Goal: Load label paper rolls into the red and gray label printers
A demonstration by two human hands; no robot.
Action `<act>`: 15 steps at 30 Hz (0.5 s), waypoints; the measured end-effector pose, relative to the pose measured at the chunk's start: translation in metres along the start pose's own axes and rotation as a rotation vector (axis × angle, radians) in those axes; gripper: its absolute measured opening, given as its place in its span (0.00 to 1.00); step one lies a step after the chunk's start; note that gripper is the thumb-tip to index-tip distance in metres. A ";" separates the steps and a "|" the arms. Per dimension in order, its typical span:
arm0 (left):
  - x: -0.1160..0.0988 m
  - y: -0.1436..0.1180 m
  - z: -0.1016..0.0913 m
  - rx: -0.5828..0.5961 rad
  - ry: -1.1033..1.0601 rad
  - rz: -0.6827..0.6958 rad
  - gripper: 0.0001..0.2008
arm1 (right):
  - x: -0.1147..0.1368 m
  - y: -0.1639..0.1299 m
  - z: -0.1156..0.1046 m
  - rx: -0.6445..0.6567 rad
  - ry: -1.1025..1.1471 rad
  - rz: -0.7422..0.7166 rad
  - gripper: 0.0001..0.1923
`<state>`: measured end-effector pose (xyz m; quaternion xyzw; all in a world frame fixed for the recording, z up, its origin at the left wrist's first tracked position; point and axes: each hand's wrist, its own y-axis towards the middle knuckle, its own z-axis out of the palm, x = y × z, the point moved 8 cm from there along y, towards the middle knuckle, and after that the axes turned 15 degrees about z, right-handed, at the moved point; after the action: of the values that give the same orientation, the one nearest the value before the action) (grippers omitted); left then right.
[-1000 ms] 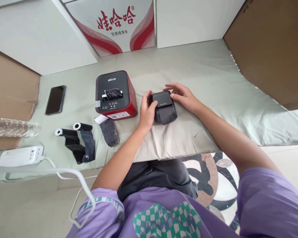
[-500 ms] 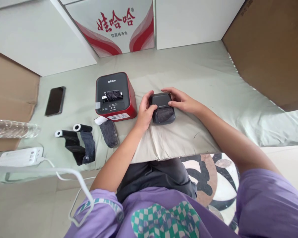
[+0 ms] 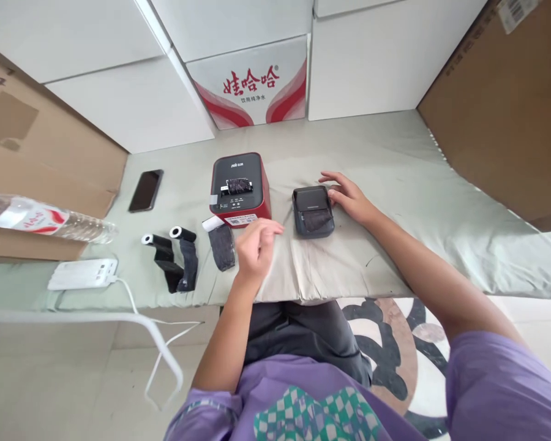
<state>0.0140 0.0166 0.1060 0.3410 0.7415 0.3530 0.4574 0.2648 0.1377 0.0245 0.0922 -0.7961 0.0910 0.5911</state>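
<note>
Head camera looks steeply down and forward over the cloth-covered table (image 3: 395, 153), close above.

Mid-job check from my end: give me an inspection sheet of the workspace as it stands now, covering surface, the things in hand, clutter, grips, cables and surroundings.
Surface: pale green cloth over the table, creased near the front edge.
Job's things: small black printer lying flat; red and black printer beside it, apart.
Clutter: phone, two black ribbon rolls, loose ribbon piece, water bottle on its side.
Grips: right hand rests its fingers against the small black printer; left hand loosely curled, holding nothing.
Cables: power strip with white cord hanging off the edge.
Surroundings: white boxes, red-printed carton, brown cardboard.
</note>
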 end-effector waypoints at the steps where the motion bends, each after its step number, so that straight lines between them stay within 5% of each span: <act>1: 0.006 -0.004 -0.020 -0.036 0.123 -0.048 0.15 | 0.000 0.000 0.000 -0.003 0.002 0.003 0.29; 3: 0.032 -0.012 -0.063 -0.152 0.346 -0.234 0.06 | 0.001 -0.001 0.000 -0.011 -0.003 0.002 0.28; 6: 0.083 -0.016 -0.111 -0.333 0.362 -0.561 0.12 | 0.001 0.000 -0.001 -0.024 -0.010 -0.001 0.28; 10: 0.133 -0.009 -0.102 -0.202 -0.036 -0.920 0.12 | 0.000 0.002 -0.003 -0.031 -0.005 -0.001 0.28; 15: 0.139 -0.011 -0.083 -0.228 -0.372 -1.082 0.14 | -0.001 0.002 -0.004 -0.037 -0.001 0.012 0.28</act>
<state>-0.1128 0.1088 0.0633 -0.0815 0.6746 0.0809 0.7292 0.2678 0.1403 0.0247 0.0762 -0.7986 0.0798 0.5917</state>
